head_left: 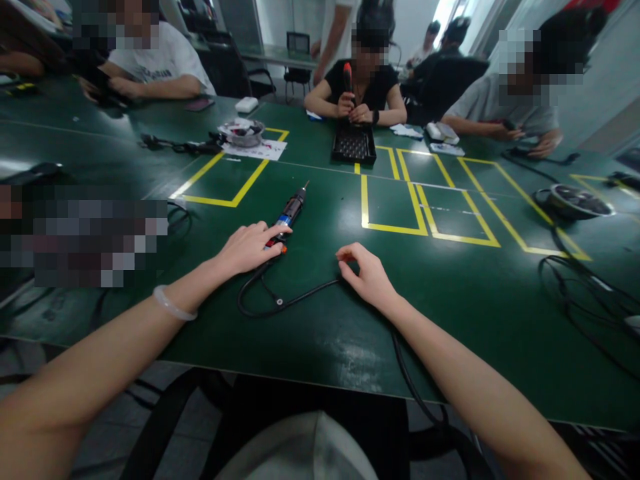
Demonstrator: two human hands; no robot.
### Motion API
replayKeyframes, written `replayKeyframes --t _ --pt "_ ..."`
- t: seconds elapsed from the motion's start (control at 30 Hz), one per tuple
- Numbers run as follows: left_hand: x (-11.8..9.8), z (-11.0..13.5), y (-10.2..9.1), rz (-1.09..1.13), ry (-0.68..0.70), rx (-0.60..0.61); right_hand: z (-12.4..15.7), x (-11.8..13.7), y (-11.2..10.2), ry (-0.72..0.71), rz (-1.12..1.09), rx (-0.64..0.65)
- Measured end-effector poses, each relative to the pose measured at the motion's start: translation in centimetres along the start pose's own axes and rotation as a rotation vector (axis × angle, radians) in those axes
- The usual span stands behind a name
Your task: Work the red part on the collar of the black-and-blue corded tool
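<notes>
The left hand point(247, 247) is touching the unlifted screwdriver point(294, 208) with fingers apart, while the right hand point(369, 277) is curling by its cable point(311, 292), grip unclear.

The left hand point(250, 247) covered part of the screwdriver point(293, 212). The right hand point(369, 273) and its arm point(465, 360) hid some of the black cord point(310, 291), and it was hard to tell if the fingers held it. Picture edges cut off both arms. Blurry squares point(95, 240) hid the things on the left. The bits point(243, 125) in the clear bowl point(250, 141) looked too small to name. The wires point(563, 290) ran past the right edge.
</notes>
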State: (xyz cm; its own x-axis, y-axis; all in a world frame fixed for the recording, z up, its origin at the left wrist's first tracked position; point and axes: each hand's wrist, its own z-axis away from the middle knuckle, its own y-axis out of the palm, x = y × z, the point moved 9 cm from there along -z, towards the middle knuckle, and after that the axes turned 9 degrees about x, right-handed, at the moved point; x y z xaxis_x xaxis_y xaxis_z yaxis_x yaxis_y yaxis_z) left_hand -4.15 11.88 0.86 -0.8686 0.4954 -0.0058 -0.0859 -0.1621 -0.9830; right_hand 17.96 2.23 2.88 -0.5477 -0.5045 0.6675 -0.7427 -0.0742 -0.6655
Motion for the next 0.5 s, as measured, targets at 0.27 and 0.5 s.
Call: replayKeyframes --t 0.27,0.5 --pt "10.8 -1.8 -0.2 0.054 -0.165 -0.013 0.0 -0.2 0.3 0.02 0.011 0.022" --pt "16.1 -2.7 -0.5 0.063 -0.262 -0.047 -0.1 -0.3 0.4 0.022 0.03 0.041"
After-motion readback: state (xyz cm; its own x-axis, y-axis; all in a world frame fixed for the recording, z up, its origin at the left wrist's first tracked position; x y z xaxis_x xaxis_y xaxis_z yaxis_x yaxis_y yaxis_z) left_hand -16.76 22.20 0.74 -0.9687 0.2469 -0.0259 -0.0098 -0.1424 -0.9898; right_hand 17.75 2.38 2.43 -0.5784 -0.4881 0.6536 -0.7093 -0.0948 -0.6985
